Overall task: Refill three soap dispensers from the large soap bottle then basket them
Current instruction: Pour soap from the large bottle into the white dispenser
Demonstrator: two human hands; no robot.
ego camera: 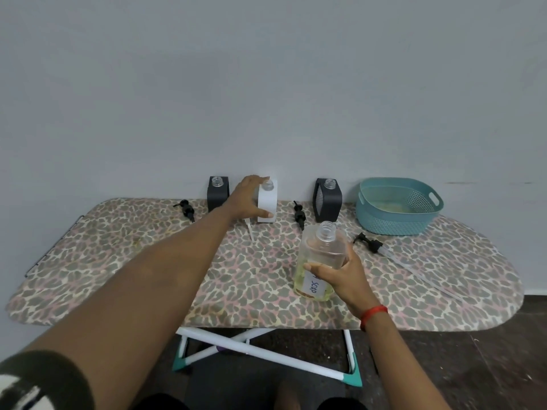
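Head view: leopard-print board (148,261) against grey wall (266,84); left hand (247,199) grips white dispenser (268,202), right hand (340,273) soap bottle (322,250).

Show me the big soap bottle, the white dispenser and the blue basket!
big soap bottle (322,250): head view, on its clear upper body.
white dispenser (268,202): head view, on its front face.
blue basket (396,221): head view, on its front wall.
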